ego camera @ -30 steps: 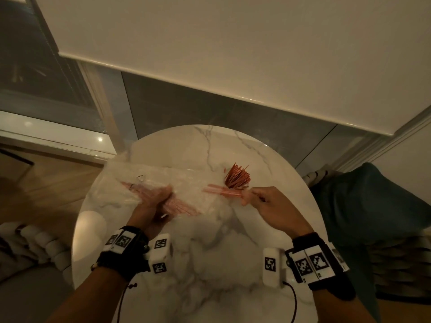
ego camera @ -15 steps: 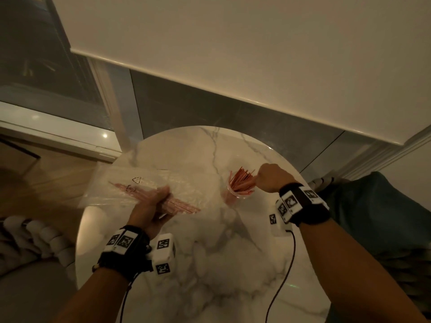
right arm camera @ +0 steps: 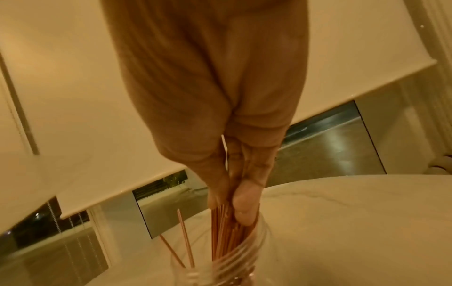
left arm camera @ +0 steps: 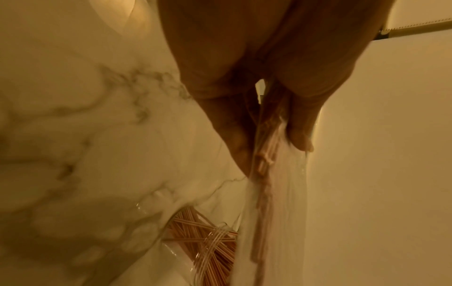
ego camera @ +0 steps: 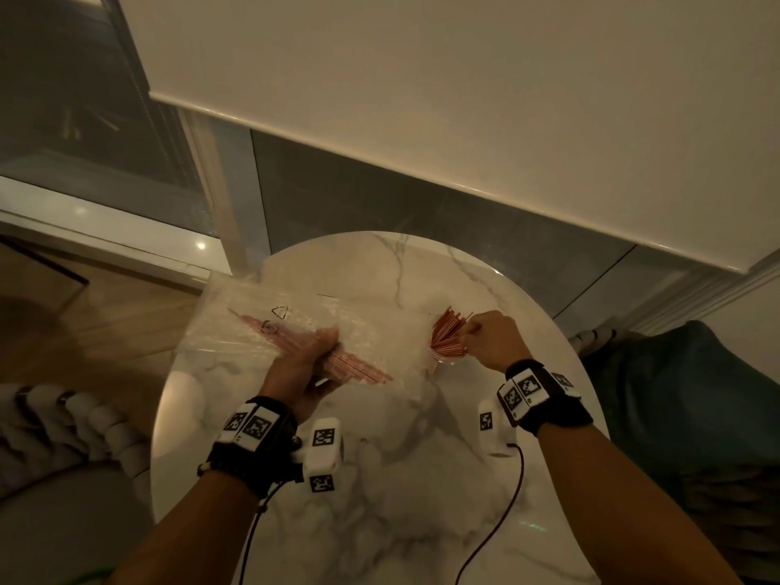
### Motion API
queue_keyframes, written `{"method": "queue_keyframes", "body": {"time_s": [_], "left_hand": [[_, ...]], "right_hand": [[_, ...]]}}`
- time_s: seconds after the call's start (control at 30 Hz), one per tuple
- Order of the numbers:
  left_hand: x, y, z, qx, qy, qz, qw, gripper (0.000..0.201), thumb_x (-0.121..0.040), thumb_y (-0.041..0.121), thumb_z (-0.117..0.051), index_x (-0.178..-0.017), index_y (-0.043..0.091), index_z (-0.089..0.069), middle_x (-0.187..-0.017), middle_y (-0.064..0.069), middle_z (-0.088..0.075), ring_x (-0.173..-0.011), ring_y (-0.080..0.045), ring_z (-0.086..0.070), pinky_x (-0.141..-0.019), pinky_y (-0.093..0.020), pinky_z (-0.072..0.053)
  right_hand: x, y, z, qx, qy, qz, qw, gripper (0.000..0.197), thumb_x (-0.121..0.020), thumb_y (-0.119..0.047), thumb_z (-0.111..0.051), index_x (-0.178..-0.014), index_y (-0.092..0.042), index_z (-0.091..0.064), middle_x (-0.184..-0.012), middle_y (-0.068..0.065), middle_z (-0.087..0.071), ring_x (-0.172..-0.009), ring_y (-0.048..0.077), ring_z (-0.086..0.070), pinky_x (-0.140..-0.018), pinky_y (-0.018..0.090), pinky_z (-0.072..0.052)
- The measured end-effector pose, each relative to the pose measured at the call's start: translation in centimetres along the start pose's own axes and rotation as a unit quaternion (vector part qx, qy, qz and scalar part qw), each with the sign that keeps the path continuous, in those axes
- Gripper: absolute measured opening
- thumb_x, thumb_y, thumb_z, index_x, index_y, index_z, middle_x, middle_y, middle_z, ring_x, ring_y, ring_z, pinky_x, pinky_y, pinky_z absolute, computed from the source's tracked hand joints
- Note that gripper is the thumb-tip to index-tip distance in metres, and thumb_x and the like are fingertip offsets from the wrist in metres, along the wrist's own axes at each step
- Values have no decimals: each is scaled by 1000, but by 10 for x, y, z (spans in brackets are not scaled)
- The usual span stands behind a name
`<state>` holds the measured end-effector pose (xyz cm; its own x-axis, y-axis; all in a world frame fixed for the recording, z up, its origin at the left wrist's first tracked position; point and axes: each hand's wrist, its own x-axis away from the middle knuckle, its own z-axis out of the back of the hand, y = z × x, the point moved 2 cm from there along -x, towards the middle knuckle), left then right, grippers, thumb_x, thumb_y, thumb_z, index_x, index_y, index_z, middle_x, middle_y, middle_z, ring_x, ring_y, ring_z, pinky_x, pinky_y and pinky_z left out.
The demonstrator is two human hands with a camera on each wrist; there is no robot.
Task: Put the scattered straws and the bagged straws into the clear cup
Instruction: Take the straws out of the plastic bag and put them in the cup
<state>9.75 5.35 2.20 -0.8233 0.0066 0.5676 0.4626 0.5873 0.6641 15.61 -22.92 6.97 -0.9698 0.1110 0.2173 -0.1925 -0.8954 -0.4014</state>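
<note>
My left hand (ego camera: 310, 361) grips a clear plastic bag (ego camera: 253, 327) with red straws (ego camera: 354, 367) inside, held just above the marble table (ego camera: 380, 479); in the left wrist view its fingers (left arm camera: 300, 135) pinch the bag (left arm camera: 274, 193). The clear cup (ego camera: 443, 358) stands on the table to the right, holding a fan of red straws (ego camera: 449, 331). My right hand (ego camera: 491, 344) is at the cup's mouth. In the right wrist view its fingertips (right arm camera: 244, 205) pinch a bundle of straws (right arm camera: 227, 232) that reaches down into the cup (right arm camera: 234, 265).
The round table stands against a window with a white roller blind (ego camera: 464, 99). A dark cushioned seat (ego camera: 692, 415) is at the right, a knitted seat (ego camera: 63, 424) at the left. A wrist cable (ego camera: 502, 513) trails over the near tabletop.
My right hand carried a bundle of straws from beside the bag over to the cup and now holds them down in it. The left hand has kept its hold on the bag.
</note>
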Motion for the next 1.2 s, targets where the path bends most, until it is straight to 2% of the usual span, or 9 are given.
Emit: {"method": "queue_keyframes", "body": {"time_s": [0.13, 0.27, 0.6, 0.67, 0.8, 0.87, 0.93, 1.1, 1.2], "left_hand": [[4, 2, -4, 5, -18, -7, 1000, 10, -81, 18, -73, -88, 16, -67, -75, -2, -68, -69, -15, -67, -68, -37, -60], [8, 6, -15, 11, -42, -13, 999, 9, -79, 19, -74, -82, 19, -65, -72, 0, -65, -72, -16, -63, -82, -41, -55], [24, 1, -38, -8, -105, -32, 994, 15, -75, 21, -74, -87, 18, -66, -74, -2, -66, -71, -16, -65, -80, -46, -57], [28, 1, -43, -20, -121, -38, 992, 14, -75, 21, -74, -87, 18, -68, -71, -1, -67, -67, -16, -66, -70, -42, -59], [33, -1, -49, -35, -143, -50, 988, 14, -74, 20, -74, -86, 16, -69, -72, -3, -68, -69, -19, -68, -76, -46, -57], [35, -5, -53, -32, -146, -46, 988, 13, -77, 19, -73, -88, 15, -68, -74, -4, -68, -72, -19, -68, -78, -48, -57], [37, -8, -56, -38, -146, -41, 988, 15, -77, 20, -73, -90, 15, -68, -76, -5, -69, -75, -20, -69, -79, -49, -57], [36, -10, -50, -50, -141, -27, 988, 18, -74, 20, -76, -89, 15, -68, -77, -4, -69, -71, -19, -69, -76, -47, -57], [35, -11, -45, -43, -139, -16, 989, 17, -73, 20, -77, -86, 15, -68, -78, -5, -70, -71, -19, -69, -79, -48, -57]], "right_hand": [[28, -17, 21, -92, 86, 40, 991, 10, -90, -18, -68, -82, -17, -73, -83, -6, -72, -73, 3, -65, -61, 4, -41], [78, -44, 32, -213, -38, 114, 970, 10, -89, -18, -71, -83, -25, -76, -74, -16, -71, -66, -6, -63, -67, 10, -45], [118, -46, 20, -326, -72, 116, 935, 19, -91, -5, -64, -100, -15, -77, -69, -26, -70, -56, -6, -58, -55, 10, -43], [121, -46, 19, -279, -79, 120, 950, 23, -91, -4, -65, -93, -23, -78, -67, -30, -69, -54, -6, -56, -57, 9, -41], [129, -47, 20, -240, -119, 113, 957, 66, -81, 17, -54, -49, -40, -66, -45, -30, -55, -49, -14, -54, -52, 4, -38], [132, -50, 15, -244, -131, 114, 954, 52, -82, 5, -66, -55, -39, -72, -55, -20, -65, -53, -8, -58, -56, 10, -43], [134, -51, 8, -264, -127, 112, 950, 3, -81, -21, -79, -80, -24, -80, -74, -1, -75, -58, 2, -62, -57, 19, -50], [132, -41, 10, -212, -96, 137, 963, 13, -88, -9, -70, -85, -17, -80, -68, -28, -68, -67, -13, -61, -65, 5, -42], [128, -32, 13, -240, -59, 107, 963, 12, -90, -10, -69, -84, -9, -79, -57, -27, -63, -54, -7, -56, -59, 8, -41]]}}
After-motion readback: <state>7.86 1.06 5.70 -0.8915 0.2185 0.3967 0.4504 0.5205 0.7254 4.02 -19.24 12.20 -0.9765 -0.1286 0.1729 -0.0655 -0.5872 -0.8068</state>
